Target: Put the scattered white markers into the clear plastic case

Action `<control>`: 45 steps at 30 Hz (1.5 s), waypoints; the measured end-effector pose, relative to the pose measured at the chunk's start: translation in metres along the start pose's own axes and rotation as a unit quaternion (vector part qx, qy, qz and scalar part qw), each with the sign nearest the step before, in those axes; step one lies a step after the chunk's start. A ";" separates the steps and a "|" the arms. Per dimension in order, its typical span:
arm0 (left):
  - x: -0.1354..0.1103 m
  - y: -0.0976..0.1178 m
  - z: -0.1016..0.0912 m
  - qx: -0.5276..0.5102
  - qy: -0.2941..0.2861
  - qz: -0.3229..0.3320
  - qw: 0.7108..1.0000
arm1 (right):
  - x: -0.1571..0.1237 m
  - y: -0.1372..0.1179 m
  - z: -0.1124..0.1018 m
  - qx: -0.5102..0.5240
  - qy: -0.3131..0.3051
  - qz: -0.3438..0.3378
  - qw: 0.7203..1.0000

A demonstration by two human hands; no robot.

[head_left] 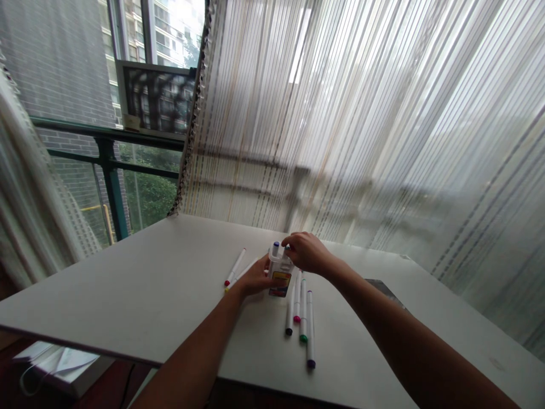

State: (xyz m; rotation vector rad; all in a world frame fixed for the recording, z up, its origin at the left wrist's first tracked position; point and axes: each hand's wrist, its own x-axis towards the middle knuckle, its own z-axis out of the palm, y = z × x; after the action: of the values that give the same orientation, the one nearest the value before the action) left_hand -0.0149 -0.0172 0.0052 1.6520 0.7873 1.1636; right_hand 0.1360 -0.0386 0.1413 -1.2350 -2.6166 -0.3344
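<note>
- Your left hand (pixel 255 277) curls around the side of a clear plastic box (pixel 280 262), fingers closed on it and thumb side toward you: a firm, narrow hold.
- Your right hand (pixel 307 254) comes over the top of the box, its fingertips (pixel 290 241) bent down at the far upper corner. The view is poor here; it seems to be pinching the box or something in it, but you cannot tell which.
- A blue-capped marker (pixel 276 247) stands upright in the box, beside those fingertips. A colored label (pixel 281 283) faces you on the box front.
- The box sits near the middle of the white table (pixel 128 284), its base at or just above the surface.
- The box likely weighs little and is stiff, though thin plastic may be slick and may flex under a hard squeeze. Its flat sides look like the surest place to take hold.
- The markers look light, smooth and prone to rolling; their barrels offer the easiest grip.
- Your left arm (pixel 191 358) and right arm (pixel 404 335) reach forward from the lower corners, bare and angled inward, wrists meeting at the box.
- Four markers (pixel 300 318) lie side by side just in front of the box, caps toward you. Two more (pixel 235 267) lie just left of your left hand.
- Behind the table: a sheer striped curtain (pixel 340 113) and a window (pixel 149 96) with a green railing (pixel 110 187).
</note>
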 end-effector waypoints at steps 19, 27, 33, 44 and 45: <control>0.000 0.004 0.003 -0.002 0.004 -0.001 1.000 | 0.012 -0.002 0.005 -0.039 -0.018 0.023 0.999; 0.001 0.000 0.001 0.000 0.001 0.001 1.000 | 0.014 0.002 -0.002 -0.047 -0.003 0.033 0.998; 0.001 -0.002 0.001 -0.003 0.001 0.001 1.000 | 0.016 0.002 0.004 -0.038 -0.004 0.031 0.999; 0.002 -0.007 0.000 -0.016 0.004 -0.002 1.000 | 0.003 0.013 -0.007 0.002 -0.013 0.049 0.999; 0.003 -0.008 0.000 -0.018 0.003 -0.001 1.000 | 0.002 0.014 -0.007 0.003 -0.017 0.052 0.999</control>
State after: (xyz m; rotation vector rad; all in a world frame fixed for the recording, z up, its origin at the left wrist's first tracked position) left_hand -0.0137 -0.0123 -0.0010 1.6176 0.7683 1.1758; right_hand 0.1468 -0.0305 0.1505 -1.3789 -2.5670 -0.2889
